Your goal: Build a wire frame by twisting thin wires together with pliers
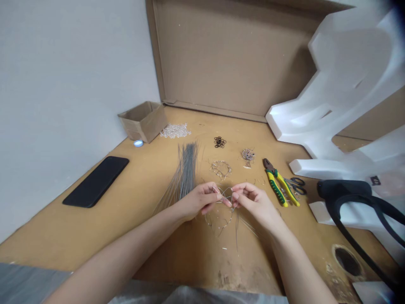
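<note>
Between my two hands is a thin silvery wire piece [225, 191], bent into loops. My left hand [207, 197] pinches it from the left, with thumb and forefinger closed. From the right my right hand [248, 196] grips its other side, also in a pinch. Below the hands hangs or lies a wire ring [218, 226] with small bits along it; I cannot tell whether it joins the held piece. A similar wire ring [220, 169] lies just beyond. Left of them is a bundle of straight grey wires [188, 169].
Pliers [280, 183] with yellow-green handles and small scissors [296, 185] lie right. Behind are black rings [219, 142], a wire-and-bead heap [248, 154], clear beads [176, 130] and a cardboard box [144, 122]. A black phone [96, 181] lies left; white foam [341, 76] stands right.
</note>
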The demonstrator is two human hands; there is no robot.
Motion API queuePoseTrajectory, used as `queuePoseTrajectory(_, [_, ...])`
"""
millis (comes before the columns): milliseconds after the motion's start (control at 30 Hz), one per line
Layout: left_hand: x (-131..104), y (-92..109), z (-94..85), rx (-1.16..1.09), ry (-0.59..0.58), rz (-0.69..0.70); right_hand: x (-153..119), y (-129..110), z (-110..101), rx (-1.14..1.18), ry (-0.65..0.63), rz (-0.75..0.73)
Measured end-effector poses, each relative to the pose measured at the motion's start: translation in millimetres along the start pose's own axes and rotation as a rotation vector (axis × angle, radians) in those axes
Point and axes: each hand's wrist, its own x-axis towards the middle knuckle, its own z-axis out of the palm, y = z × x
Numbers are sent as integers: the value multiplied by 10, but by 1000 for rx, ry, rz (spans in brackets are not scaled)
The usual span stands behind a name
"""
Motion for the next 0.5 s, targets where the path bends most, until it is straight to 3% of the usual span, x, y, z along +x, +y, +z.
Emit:
queuePoseTrajectory(233, [-4,10,8,-18,22,15,13,-8,-30,-84,5,-22])
queuePoseTrajectory(333, [6,12,-5,-60,16,13,17,17,-131,-205,102,-64])
queuePoseTrajectory(433, [13,22,-30,-126,24,9,-83,101,-290,-553,229,-115])
queuePoseTrajectory(500, [12,33,-45,-169,16,3,-208,185,-386,-884,176,-135])
